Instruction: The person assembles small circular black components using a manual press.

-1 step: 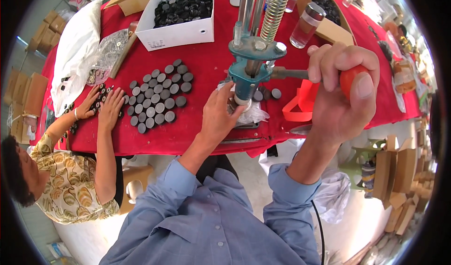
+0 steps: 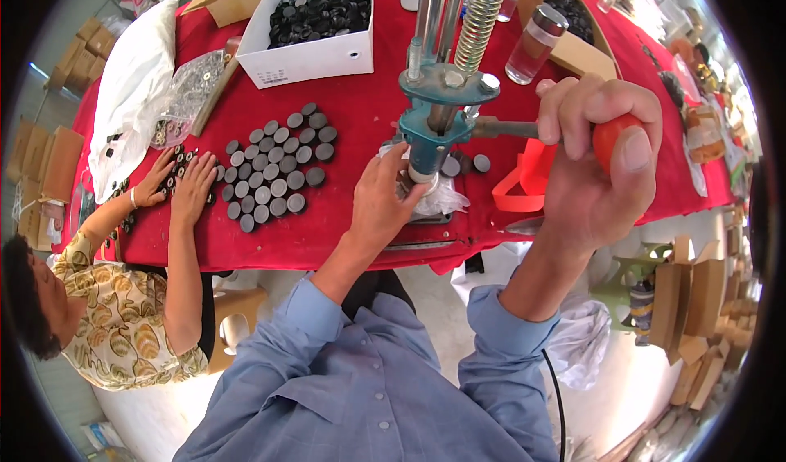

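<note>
A green hand press (image 2: 428, 132) with steel rods and a coil spring (image 2: 481, 20) stands in front of me on the red cloth. My right hand (image 2: 602, 151) is wrapped round the red ball knob (image 2: 616, 138) at the end of the press's lever (image 2: 508, 129). Under the press head, my left hand (image 2: 383, 196) pinches at the pale lower end of the ram (image 2: 422, 175). Whatever lies between those fingers is mostly hidden. Left of the press, many round dark-grey caps (image 2: 278, 187) lie spread on the cloth.
At left, a person's hands (image 2: 192, 187) rest among small black parts. Behind the caps stands a white box (image 2: 319, 67) of black discs. A glass bottle (image 2: 536, 44), an open carton (image 2: 581, 52) and an orange-red plastic piece (image 2: 524, 185) are right of the press.
</note>
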`<state>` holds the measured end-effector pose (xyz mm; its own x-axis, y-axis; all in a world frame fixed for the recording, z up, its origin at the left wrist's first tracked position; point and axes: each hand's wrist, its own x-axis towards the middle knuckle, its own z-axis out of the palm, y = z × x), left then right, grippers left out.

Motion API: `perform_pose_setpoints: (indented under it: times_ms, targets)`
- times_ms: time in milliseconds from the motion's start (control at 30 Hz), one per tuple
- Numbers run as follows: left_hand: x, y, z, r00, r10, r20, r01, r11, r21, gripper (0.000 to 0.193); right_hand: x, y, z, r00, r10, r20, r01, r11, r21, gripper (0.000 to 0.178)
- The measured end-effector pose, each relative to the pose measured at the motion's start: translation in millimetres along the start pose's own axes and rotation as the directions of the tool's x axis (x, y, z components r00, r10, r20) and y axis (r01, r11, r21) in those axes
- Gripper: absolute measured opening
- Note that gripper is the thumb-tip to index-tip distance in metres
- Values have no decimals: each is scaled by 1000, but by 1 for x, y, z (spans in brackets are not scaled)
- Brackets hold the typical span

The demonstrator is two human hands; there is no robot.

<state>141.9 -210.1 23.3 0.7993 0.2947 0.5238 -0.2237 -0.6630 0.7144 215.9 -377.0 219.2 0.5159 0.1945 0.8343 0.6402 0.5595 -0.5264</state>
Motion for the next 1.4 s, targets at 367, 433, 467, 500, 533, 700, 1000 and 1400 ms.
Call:
perform_pose_setpoints:
  times_ms: [367,433,467,500,533,700,1000,1400]
  targets:
    - [-49,-43,-93,987,104,-120,-34,877,480,41,-55,-22,6,1000,12,-4,-12,995,-95,35]
    - [-67,-49,-113,990,60,-124,20,825,565,42,-83,-22,11,996,-50,-71,44,996,-82,36]
    - [-73,-52,-118,990,37,-136,50,810,585,43,-98,-23,13,994,-47,-98,33,989,-142,37]
    - [-75,-51,-122,990,39,-135,47,811,583,43,-113,-26,13,991,-48,-127,21,978,-209,39]
    - [-78,-52,-125,994,30,-106,36,820,572,42,-130,-25,15,986,-43,-161,-1,965,-264,42]
    - [-80,-54,-120,999,30,-40,-8,883,469,36,-134,-27,12,987,-24,-160,-27,952,-306,40]
    - [-35,-13,-64,981,-161,-105,165,986,31,58,-77,-27,5,1000,7,-23,-12,976,-216,37]
    - [-6,-12,-11,991,-114,-72,104,986,-131,70,11,8,-8,997,-13,75,11,999,34,25]
